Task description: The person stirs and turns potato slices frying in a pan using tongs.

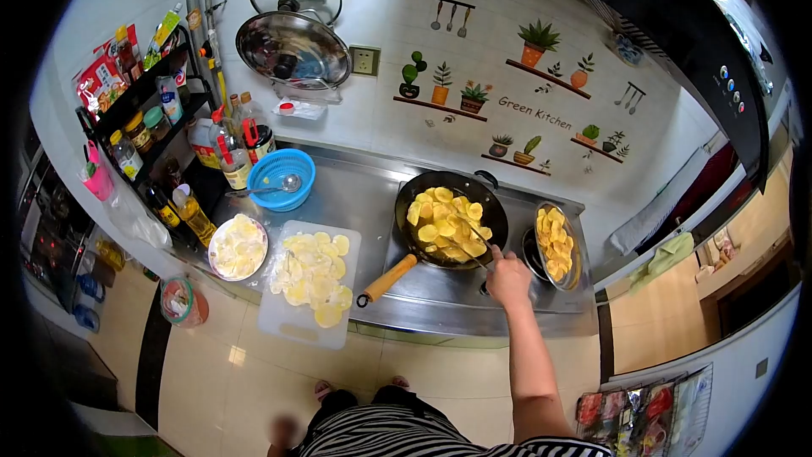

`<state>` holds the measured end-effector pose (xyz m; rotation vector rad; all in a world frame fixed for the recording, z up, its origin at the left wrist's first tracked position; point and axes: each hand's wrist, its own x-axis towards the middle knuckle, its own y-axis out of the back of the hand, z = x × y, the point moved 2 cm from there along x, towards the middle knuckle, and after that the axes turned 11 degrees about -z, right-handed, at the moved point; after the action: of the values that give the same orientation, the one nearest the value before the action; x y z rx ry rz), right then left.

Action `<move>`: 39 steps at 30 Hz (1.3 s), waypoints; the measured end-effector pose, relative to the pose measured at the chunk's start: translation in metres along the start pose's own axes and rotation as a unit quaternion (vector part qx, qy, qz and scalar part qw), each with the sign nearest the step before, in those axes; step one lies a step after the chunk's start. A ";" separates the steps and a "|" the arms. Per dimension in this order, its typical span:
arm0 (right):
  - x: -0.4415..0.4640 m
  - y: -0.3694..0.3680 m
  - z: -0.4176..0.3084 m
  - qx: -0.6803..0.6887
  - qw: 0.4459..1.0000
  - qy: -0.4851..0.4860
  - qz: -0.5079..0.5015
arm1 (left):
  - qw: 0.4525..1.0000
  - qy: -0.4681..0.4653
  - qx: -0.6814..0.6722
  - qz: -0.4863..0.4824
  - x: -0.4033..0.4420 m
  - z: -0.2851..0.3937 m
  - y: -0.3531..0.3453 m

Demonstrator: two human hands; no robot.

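A thin tool (480, 239) is held by the right hand (508, 278), with the fingers closed around it. Its far end is dipped among the potato slices (443, 228) in the wok (500, 213). The left hand (283, 432) is blurred down beside the body, so its grip cannot be told. The slices in the wok are thin, round and yellow. The wok is black and round, and a smooth wooden handle (389, 280) is fixed to it. More yellow slices are piled in a shiny metal dish (576, 276). Pale slices, dusted with white, are spread on a flat white cutting board (315, 335).
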<state>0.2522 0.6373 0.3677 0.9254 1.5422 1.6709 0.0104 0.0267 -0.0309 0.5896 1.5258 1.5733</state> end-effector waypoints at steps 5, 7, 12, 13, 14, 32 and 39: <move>0.014 0.007 -0.014 0.028 0.999 0.001 0.035 | 0.952 -0.075 0.258 0.145 -0.007 -0.002 -0.009; 0.022 0.008 -0.015 0.041 0.998 -0.007 0.037 | 0.979 -0.051 0.179 0.079 -0.009 -0.002 -0.009; 0.048 -0.014 -0.015 0.032 0.999 -0.027 0.012 | 0.988 -0.042 0.144 0.022 -0.018 0.000 -0.001; 0.051 -0.015 -0.016 0.032 0.999 -0.026 0.013 | 0.992 -0.045 0.119 0.002 -0.019 0.001 0.000; 0.054 -0.016 -0.017 0.043 0.998 -0.038 0.004 | 0.990 -0.062 0.109 0.056 -0.020 0.002 0.003; 0.070 -0.010 -0.030 0.117 0.982 -0.125 -0.079 | 0.988 -0.132 -0.050 0.063 -0.015 0.001 0.015; 0.046 0.007 -0.013 0.102 0.988 -0.052 -0.103 | 0.962 -0.123 0.165 0.179 -0.004 0.001 0.010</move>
<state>0.2172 0.6698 0.3765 0.9070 1.6977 1.3199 0.0107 0.0246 -0.0205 1.2624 1.5575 1.4395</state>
